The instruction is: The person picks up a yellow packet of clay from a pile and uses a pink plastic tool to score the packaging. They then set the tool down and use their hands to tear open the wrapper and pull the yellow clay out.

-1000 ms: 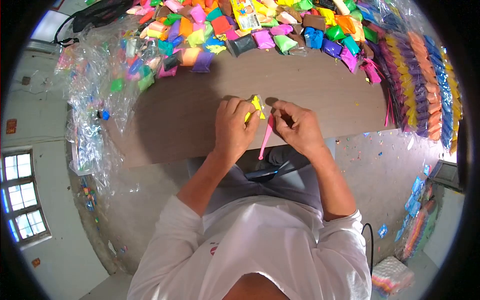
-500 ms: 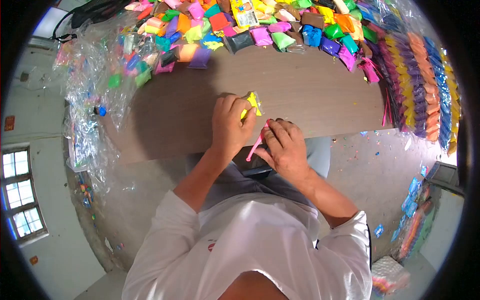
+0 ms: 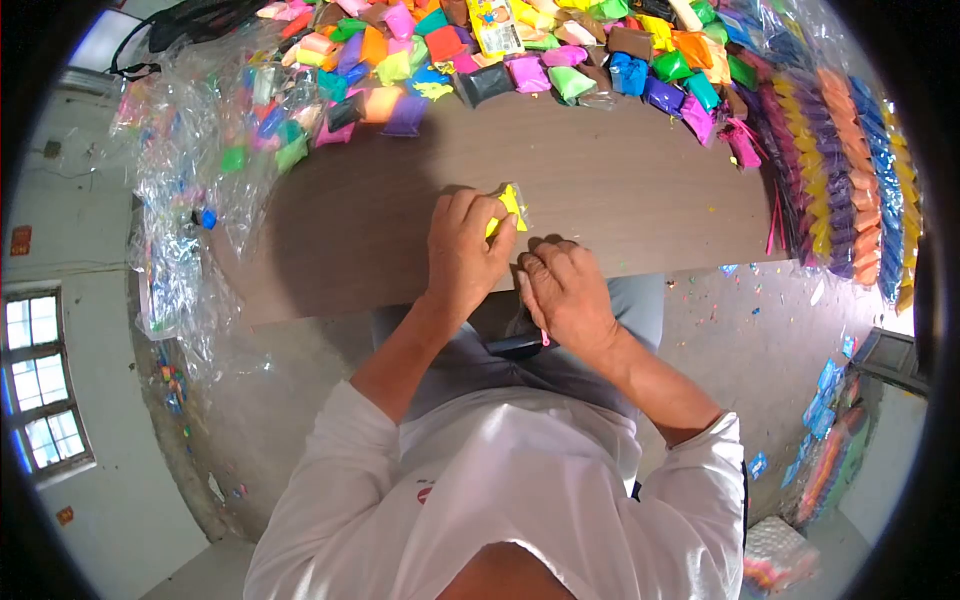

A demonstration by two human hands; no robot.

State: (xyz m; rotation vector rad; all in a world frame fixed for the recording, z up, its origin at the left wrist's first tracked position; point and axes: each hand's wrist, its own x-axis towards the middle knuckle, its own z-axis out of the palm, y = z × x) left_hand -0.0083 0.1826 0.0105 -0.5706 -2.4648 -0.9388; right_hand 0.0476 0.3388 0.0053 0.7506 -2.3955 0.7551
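On the brown table, my left hand [image 3: 467, 245] is closed on a small yellow piece of clay [image 3: 512, 207] with clear film along its far edge. The fingers cover much of the clay. Close by on the right, my right hand [image 3: 568, 290] is curled at the table's near edge around a thin pink plastic stick [image 3: 545, 338]. Only the stick's lower end shows below the palm; the rest is hidden by the hand. The two hands are slightly apart.
Many coloured clay packets [image 3: 485, 84] lie heaped along the table's [image 3: 350, 235] far side. Crumpled clear plastic bags [image 3: 180, 230] hang over the left side. Long strips of coloured packets [image 3: 850, 170] are at the right. Scraps litter the floor.
The pink stick, which stuck out to the left of my right hand, has swung in under the palm, and the fingers have curled more. My left hand has barely moved.
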